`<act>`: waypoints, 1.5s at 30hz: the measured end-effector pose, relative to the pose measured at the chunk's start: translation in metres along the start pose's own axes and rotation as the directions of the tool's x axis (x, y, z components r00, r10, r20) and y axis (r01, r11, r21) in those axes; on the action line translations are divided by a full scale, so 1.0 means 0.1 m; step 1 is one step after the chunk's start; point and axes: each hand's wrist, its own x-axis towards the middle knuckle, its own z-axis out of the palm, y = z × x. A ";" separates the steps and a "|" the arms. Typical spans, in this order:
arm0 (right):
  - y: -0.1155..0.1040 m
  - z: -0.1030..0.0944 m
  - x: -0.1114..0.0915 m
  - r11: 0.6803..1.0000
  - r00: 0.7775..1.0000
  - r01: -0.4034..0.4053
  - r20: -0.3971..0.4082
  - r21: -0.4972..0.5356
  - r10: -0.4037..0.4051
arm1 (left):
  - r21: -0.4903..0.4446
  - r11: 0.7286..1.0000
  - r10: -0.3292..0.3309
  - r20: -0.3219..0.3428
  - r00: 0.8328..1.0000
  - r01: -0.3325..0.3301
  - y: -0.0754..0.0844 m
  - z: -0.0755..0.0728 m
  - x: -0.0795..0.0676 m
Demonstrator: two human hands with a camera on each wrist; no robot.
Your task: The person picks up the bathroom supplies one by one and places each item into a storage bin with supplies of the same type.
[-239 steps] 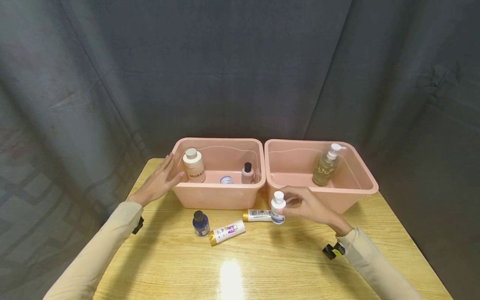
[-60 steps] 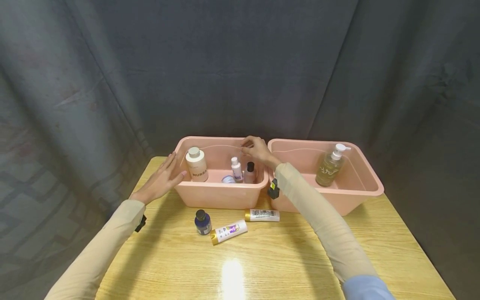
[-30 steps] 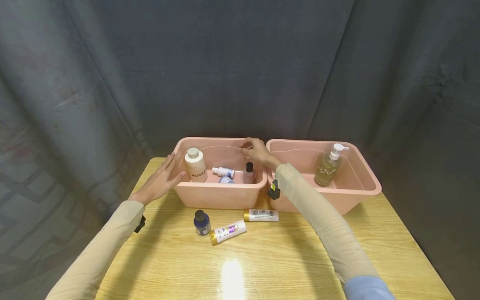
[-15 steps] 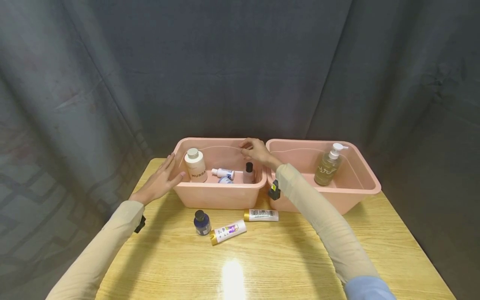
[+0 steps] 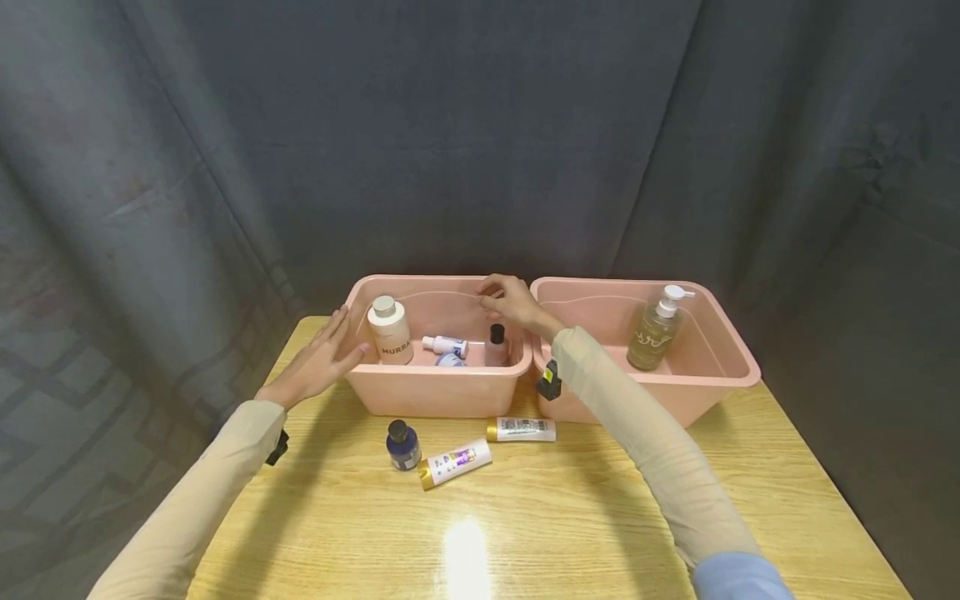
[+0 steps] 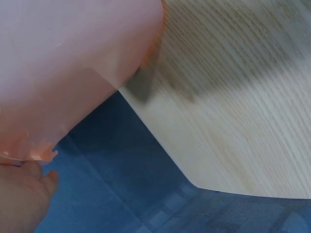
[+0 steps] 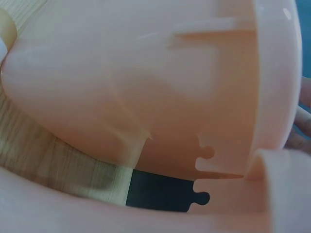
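My left hand [image 5: 318,360] lies with straight fingers on the left rim of the left pink bin [image 5: 431,392]. In that bin stand a white bottle marked MURRA [image 5: 390,332] and a small black-capped bottle [image 5: 497,346]. A small white bottle [image 5: 446,346] lies on its side between them, behind a partly hidden white and blue item [image 5: 450,360]. Above the bin's right end hovers my right hand [image 5: 517,302], fingers loosely bent and nothing visible in them. In the right wrist view, the bin wall hides most of its fingers [image 7: 302,119].
The right pink bin [image 5: 637,383] holds a pump bottle [image 5: 654,333]. In front of the bins, a dark blue bottle [image 5: 403,447] stands on the wooden table [image 5: 360,533]. Two white tubes with gold caps lie there: one tilted tube [image 5: 457,462] and one farther tube [image 5: 525,429].
My right hand carried the small white bottle from over the table into the left bin and let go. It stood there, then tipped onto its side. My left hand has stayed put.
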 end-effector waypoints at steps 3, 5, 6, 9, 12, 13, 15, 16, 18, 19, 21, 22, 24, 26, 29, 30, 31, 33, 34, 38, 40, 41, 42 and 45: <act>-0.02 0.00 -0.01 1.000 1.000 0.015 0.007 0.005 -0.015 | 0.015 1.000 0.002 0.005 1.000 -0.003 0.00 -0.02 0.00; -0.03 0.00 -0.01 1.000 1.000 0.024 0.009 0.013 -0.024 | 0.026 1.000 0.001 0.009 1.000 -0.001 0.00 -0.04 0.01; -0.03 0.00 -0.01 0.999 1.000 0.028 0.009 0.017 -0.028 | 0.031 1.000 0.000 0.011 1.000 0.000 0.00 -0.04 0.01; -0.04 -0.01 -0.02 0.999 0.999 0.030 0.010 0.015 -0.030 | 0.042 0.999 -0.009 0.023 1.000 0.008 0.01 -0.06 0.01; -0.06 -0.01 -0.04 1.000 0.999 0.029 0.015 0.000 -0.029 | 0.071 0.997 -0.014 0.034 0.999 0.012 0.02 -0.09 0.02; -0.07 -0.02 -0.05 1.000 0.999 0.031 0.015 -0.006 -0.031 | 0.085 0.996 -0.010 0.036 0.999 0.007 0.03 -0.09 0.02; -0.07 -0.02 -0.06 0.999 0.999 0.036 0.014 -0.014 -0.036 | 0.116 0.993 0.003 0.038 0.999 -0.008 0.04 -0.11 0.03; -0.08 -0.02 -0.07 0.999 0.999 0.041 0.013 -0.022 -0.041 | 0.129 0.992 0.012 0.037 0.999 -0.016 0.04 -0.12 0.04; -0.08 -0.02 -0.07 0.998 0.999 0.049 0.011 -0.030 -0.048 | 0.147 0.989 0.025 0.039 0.999 -0.030 0.05 -0.14 0.05; -0.08 -0.02 -0.07 0.998 0.999 0.054 0.010 -0.041 -0.053 | 0.158 0.987 0.032 0.043 0.999 -0.039 0.05 -0.15 0.05; -0.08 -0.02 -0.07 0.996 0.998 0.064 0.008 -0.066 -0.063 | 0.172 0.984 0.036 0.049 0.998 -0.044 0.05 -0.16 0.05; -0.08 -0.02 -0.07 0.994 0.997 0.071 0.006 -0.082 -0.071 | 0.177 0.983 0.037 0.051 0.998 -0.045 0.06 -0.17 0.05; -0.07 -0.02 -0.07 0.991 0.996 0.086 0.006 -0.102 -0.086 | 0.185 0.982 0.039 0.052 0.998 -0.048 0.06 -0.18 0.06; -0.07 -0.02 -0.08 0.989 0.995 0.095 0.008 -0.114 -0.095 | 0.191 0.980 0.040 0.049 0.998 -0.049 0.07 -0.18 0.06; -0.06 -0.02 -0.09 0.986 0.993 0.115 0.011 -0.122 -0.114 | 0.192 0.980 0.046 0.038 0.998 -0.052 0.08 -0.18 0.07; -0.06 -0.03 -0.09 0.985 0.993 0.118 0.011 -0.126 -0.117 | 0.191 0.980 0.047 0.036 0.998 -0.053 0.08 -0.18 0.07; -0.07 -0.03 -0.10 0.983 0.992 0.123 0.010 -0.133 -0.123 | 0.192 0.980 0.050 0.033 0.998 -0.055 0.08 -0.19 0.07; -0.08 -0.04 -0.12 0.979 0.991 0.134 0.002 -0.151 -0.135 | 0.186 0.981 0.058 0.022 0.998 -0.061 0.09 -0.19 0.08; -0.09 -0.05 -0.13 0.978 0.990 0.136 -0.001 -0.161 -0.138 | 0.184 0.981 0.064 0.016 0.998 -0.066 0.09 -0.19 0.09; -0.13 -0.08 -0.16 0.974 0.990 0.138 -0.015 -0.181 -0.143 | 0.177 0.980 0.094 -0.017 0.995 -0.089 0.12 -0.20 0.12; -0.13 -0.09 -0.18 0.974 0.990 0.134 -0.021 -0.183 -0.140 | 0.182 0.978 0.106 -0.030 0.994 -0.099 0.13 -0.20 0.13; -0.13 -0.10 -0.19 0.974 0.990 0.131 -0.024 -0.185 -0.138 | 0.183 0.978 0.112 -0.035 0.993 -0.103 0.14 -0.19 0.13; -0.13 -0.10 -0.19 0.974 0.991 0.127 -0.027 -0.186 -0.135 | 0.186 0.977 0.114 -0.038 0.993 -0.105 0.15 -0.19 0.13; -0.12 -0.13 -0.23 0.973 0.990 0.128 -0.033 -0.191 -0.136 | 0.186 0.975 0.135 -0.055 0.989 -0.122 0.17 -0.19 0.15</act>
